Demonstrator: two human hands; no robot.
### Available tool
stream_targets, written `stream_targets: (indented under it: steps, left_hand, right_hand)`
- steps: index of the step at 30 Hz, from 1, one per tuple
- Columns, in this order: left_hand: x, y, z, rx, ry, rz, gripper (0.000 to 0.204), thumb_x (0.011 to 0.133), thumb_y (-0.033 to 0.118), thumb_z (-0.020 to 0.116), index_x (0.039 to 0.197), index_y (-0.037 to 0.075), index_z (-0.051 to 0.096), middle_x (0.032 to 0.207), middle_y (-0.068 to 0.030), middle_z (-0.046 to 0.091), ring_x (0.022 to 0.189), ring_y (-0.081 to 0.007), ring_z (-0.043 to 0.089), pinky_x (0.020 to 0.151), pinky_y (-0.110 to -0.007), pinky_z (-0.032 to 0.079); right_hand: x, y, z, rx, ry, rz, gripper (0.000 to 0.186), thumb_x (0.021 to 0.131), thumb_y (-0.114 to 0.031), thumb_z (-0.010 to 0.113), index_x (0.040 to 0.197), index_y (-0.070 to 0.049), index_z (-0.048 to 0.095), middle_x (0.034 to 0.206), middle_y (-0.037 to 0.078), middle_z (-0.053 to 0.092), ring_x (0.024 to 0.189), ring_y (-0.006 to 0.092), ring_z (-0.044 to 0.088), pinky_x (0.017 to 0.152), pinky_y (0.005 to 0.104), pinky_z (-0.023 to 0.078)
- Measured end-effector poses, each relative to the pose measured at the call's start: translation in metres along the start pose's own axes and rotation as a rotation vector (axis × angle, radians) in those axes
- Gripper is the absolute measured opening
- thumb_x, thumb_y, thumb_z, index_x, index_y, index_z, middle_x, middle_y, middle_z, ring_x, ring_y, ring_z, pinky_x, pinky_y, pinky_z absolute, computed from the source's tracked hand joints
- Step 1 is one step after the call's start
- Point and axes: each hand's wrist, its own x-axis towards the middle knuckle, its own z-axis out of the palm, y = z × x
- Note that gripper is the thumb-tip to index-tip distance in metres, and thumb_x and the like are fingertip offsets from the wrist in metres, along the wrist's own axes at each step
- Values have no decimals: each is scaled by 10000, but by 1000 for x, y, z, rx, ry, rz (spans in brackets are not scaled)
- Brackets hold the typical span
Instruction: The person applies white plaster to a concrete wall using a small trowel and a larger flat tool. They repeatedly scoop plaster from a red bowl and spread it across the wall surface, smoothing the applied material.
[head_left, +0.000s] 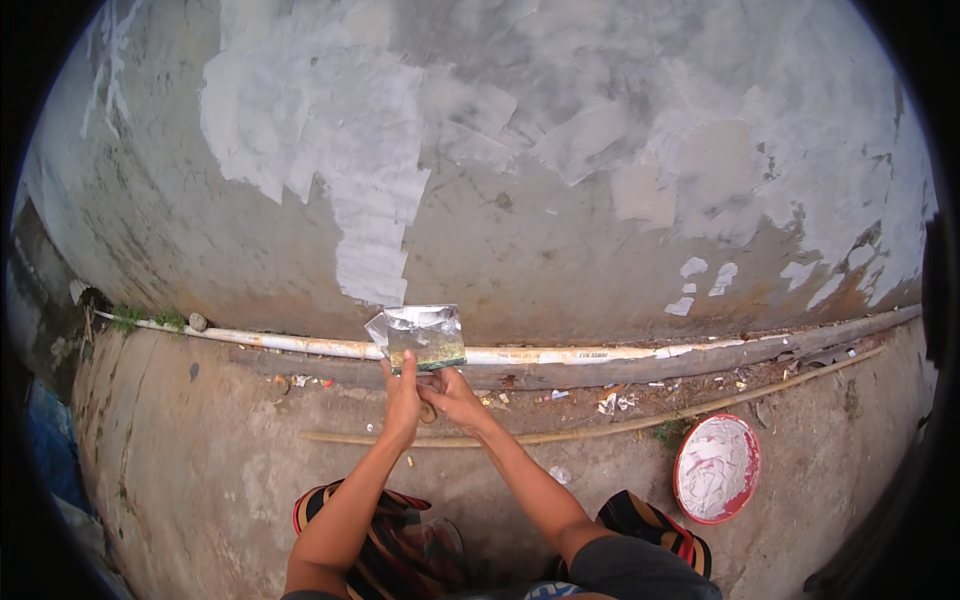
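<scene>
In front of the wall's foot, my hands are close together at two broad metal putty scrapers. The front scraper's blade [425, 340] is shiny, with whitish putty along its top edge. Behind it, the corner of a second scraper [377, 328] sticks out to the left. My left hand [402, 402] is closed at the lower edge of the blades, its thumb laid up against the front one. Curled fingers of my right hand [455, 402] grip just beside it. Below them a tan rounded piece, perhaps a handle end, shows; which hand holds which scraper is partly hidden.
The grey wall [500, 240] carries patches of pale putty [375, 210]. A white pipe [560, 355] runs along its base, and a long bamboo pole [600, 428] lies on the ground among litter. At right stands a red basin [748, 490] of white putty.
</scene>
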Motion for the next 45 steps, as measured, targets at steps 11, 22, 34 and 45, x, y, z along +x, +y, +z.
stream_targets:
  steps: [11, 22, 34, 45]
  left_hand:
    - [-25, 61, -6, -161, 14, 173, 734, 966, 498, 480, 1409, -43, 259, 1400, -203, 401, 1292, -312, 419, 1088, -444, 317]
    - [-26, 76, -33, -340, 3, 257, 394, 975, 333, 553, 1153, -15, 507, 1126, -99, 587, 1018, -207, 598, 972, -462, 452]
    - [-28, 76, -31, -328, -19, 284, 426, 981, 348, 536, 1193, -20, 499, 1203, -122, 582, 1087, -239, 589, 973, -466, 450]
    - [-21, 61, -39, -251, -43, 215, 440, 963, 320, 574, 1196, -37, 467, 1222, -156, 561, 1101, -273, 588, 964, -458, 478]
  right_hand:
    - [2, 6, -30, -90, 320, 94, 313, 924, -38, 478, 1232, -72, 531, 776, 6, 609, 548, 36, 410, 412, 217, 287]
    - [-16, -71, -73, -439, 164, 20, 267, 908, -117, 646, 1150, -14, 602, 929, 96, 722, 711, 67, 585, 609, 227, 481]
    - [-10, -51, -66, -372, 101, -107, 252, 892, -70, 661, 1138, -25, 627, 947, 81, 717, 799, 76, 621, 626, 225, 503]
    - [-8, -42, -57, -360, 187, -146, 222, 889, -57, 658, 1107, -17, 640, 1035, 94, 702, 894, 108, 657, 626, 229, 521]
